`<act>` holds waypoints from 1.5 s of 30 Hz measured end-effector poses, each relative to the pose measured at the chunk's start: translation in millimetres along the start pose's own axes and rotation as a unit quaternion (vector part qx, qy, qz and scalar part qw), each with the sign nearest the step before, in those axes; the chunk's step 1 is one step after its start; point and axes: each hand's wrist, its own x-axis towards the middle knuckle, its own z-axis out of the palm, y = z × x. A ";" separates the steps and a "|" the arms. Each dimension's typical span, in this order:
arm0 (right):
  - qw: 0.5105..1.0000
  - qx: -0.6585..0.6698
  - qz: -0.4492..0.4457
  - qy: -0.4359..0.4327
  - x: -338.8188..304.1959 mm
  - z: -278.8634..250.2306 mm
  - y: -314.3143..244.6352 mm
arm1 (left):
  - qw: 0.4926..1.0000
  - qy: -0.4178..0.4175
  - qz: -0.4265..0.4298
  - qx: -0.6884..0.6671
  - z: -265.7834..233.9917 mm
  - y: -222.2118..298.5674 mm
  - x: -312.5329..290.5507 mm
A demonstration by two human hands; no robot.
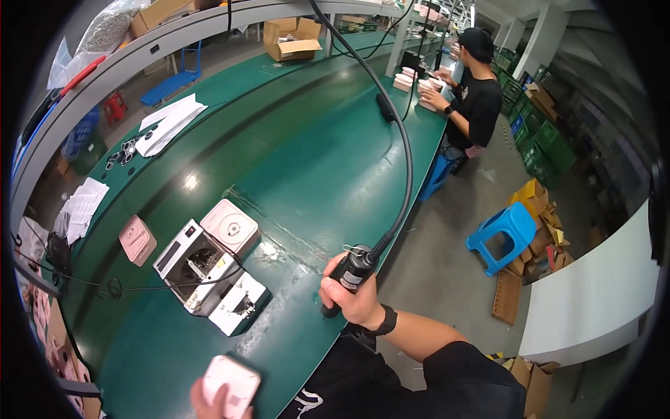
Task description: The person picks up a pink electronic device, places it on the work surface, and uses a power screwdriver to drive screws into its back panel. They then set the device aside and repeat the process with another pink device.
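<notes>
My right hand [359, 302] is wrapped around a black electric screwdriver [360, 265], whose thick cable rises toward the overhead frame. The tool is tilted near the bench's right edge. At the lower left, my left hand [209, 403] grips a pale pink, square casing with rounded corners [236, 380], its fingers lying across one face. Between the hands and farther off stands a white and black screw feeder [202, 265]. Another pink casing [231, 225] lies just behind the feeder, showing a round centre. A third pink casing [137, 239] rests to the feeder's left.
The green bench [293, 188] runs away to the upper right, where a person in black [481, 91] handles stacked pink casings [431, 87]. Papers [171, 124] lie along the far left. A blue stool [504, 236] and cardboard stand on the floor at right. A thin cable crosses the feeder.
</notes>
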 end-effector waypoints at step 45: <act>0.980 -0.093 -0.103 -0.140 19.4 49.0 -44.9 | 0.965 0.009 0.090 -0.246 67.7 18.8 78.8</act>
